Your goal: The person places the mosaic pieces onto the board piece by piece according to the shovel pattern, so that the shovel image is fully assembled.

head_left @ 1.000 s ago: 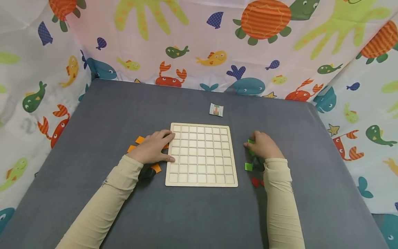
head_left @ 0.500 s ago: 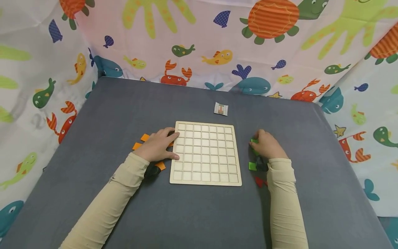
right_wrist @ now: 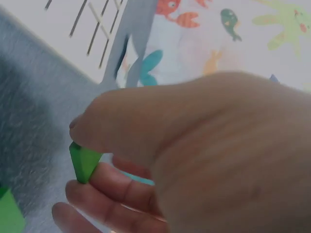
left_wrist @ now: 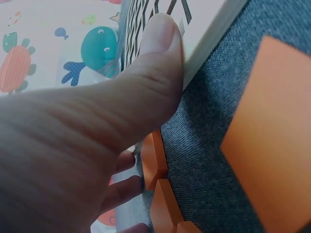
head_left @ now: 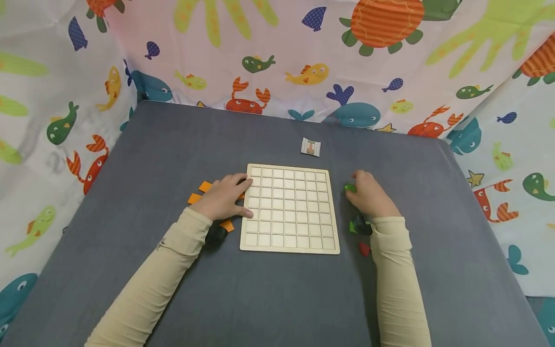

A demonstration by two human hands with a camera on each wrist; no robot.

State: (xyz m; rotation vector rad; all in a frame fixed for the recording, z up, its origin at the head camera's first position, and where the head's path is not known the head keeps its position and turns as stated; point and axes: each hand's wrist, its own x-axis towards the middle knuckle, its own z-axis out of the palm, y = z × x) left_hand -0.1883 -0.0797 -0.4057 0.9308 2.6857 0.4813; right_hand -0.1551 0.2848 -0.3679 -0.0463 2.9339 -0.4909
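Note:
My left hand lies along the left edge of a pale wooden grid board. Its thumb presses on the board's top near the rim, while the other fingers stretch out beside the edge, spread apart. Off the board's right side, my right hand pinches a small green tile between thumb and fingertips. Another green tile lies on the cloth below it. Orange tiles lie around and partly under my left hand.
A small card with a printed grid picture lies behind the board. One red piece sits near my right sleeve. Grey cloth covers the table, and a sea-animal curtain hangs around its back and sides.
My right hand has shifted slightly away from me with the green tile in its fingertips. My left hand stays at the board's edge. The head view has shifted slightly.

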